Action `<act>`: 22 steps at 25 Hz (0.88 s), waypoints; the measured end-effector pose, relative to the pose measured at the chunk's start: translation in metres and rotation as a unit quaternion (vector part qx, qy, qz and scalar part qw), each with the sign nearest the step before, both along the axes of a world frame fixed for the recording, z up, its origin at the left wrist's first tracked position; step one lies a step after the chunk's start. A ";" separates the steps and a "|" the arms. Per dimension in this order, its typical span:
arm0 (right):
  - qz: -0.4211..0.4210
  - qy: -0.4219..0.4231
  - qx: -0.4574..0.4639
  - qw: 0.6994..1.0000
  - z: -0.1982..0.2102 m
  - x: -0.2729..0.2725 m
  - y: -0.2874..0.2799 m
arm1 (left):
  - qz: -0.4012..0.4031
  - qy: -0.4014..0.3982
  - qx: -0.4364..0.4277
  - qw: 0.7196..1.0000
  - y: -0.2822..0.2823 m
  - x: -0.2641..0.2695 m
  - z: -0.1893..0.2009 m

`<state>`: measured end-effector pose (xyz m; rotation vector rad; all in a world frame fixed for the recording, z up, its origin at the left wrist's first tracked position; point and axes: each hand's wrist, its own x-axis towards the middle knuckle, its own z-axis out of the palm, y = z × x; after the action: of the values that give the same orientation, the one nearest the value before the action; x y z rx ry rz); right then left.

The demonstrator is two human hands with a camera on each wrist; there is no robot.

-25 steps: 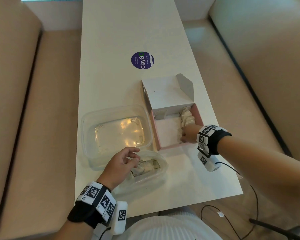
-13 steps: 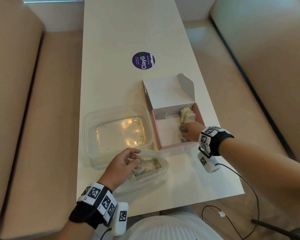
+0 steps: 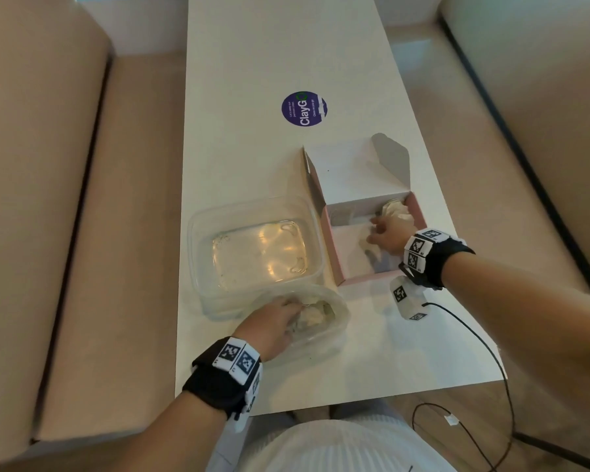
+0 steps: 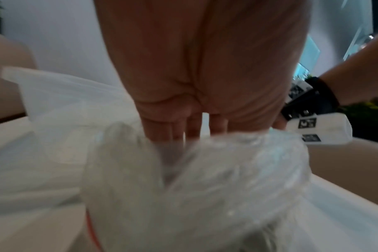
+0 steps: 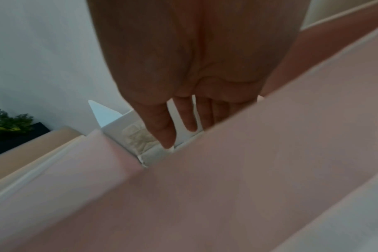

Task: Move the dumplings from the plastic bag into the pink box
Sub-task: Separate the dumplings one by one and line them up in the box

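The white tabletop (image 3: 252, 63) carries all the work items. The pink box (image 3: 419, 212) stands open at the right of centre, its white lid (image 3: 351, 172) folded back away from the person. A clear plastic container (image 3: 252, 253) sits just to the left of the pink box, and the plastic bag (image 3: 324, 338) lies against the near side of that container. A round purple sticker (image 3: 304, 108) is fixed to the tabletop beyond the box.

The right hand (image 3: 387, 233) is inside the pink box with its fingers (image 5: 184, 116) straight and slightly spread. The head view shows a pale lump under the fingertips, but it is blurred; whether the hand holds it cannot be told. Dumplings (image 3: 397, 211) already lie in the far right corner of the box, against the back wall; the right wrist view shows one of them (image 5: 138, 138) just beyond the thumb.

The left hand (image 3: 269, 327) reaches into the mouth of the plastic bag (image 4: 205, 170). Its fingers (image 4: 160, 129) extend straight down into the plastic, and their tips are hidden by the film. More dumplings (image 3: 312, 313) remain in the bag, just beside the left fingertips. Whether the left hand grips one cannot be told.

Both wrists wear black bands with marker blocks. A cable (image 3: 474, 332) runs from the right wrist unit off the near tabletop edge.
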<state>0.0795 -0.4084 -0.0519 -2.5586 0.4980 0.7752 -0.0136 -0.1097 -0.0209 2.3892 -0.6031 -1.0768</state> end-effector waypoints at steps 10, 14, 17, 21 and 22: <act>0.049 -0.180 0.079 0.979 0.059 -0.041 0.028 | -0.067 -0.025 0.131 0.989 -0.035 -0.002 -0.013; 0.165 -0.208 0.120 0.957 0.083 -0.082 0.064 | -0.014 0.005 0.085 0.996 -0.029 0.002 -0.008; 0.249 -0.091 0.130 0.955 0.067 -0.107 0.093 | 0.048 -0.033 0.026 0.998 -0.012 0.001 -0.002; 0.213 -0.010 0.095 0.972 0.043 -0.110 0.113 | 0.087 -0.095 0.021 0.991 0.003 -0.007 0.001; 0.199 -0.004 0.096 0.975 0.042 -0.108 0.118 | 0.089 -0.104 0.026 0.990 0.004 -0.009 0.001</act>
<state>-0.0288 -0.2908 -0.0098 -2.5036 -0.0995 0.8963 -0.0231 -0.1060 -0.0202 2.5651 -0.4228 -0.7834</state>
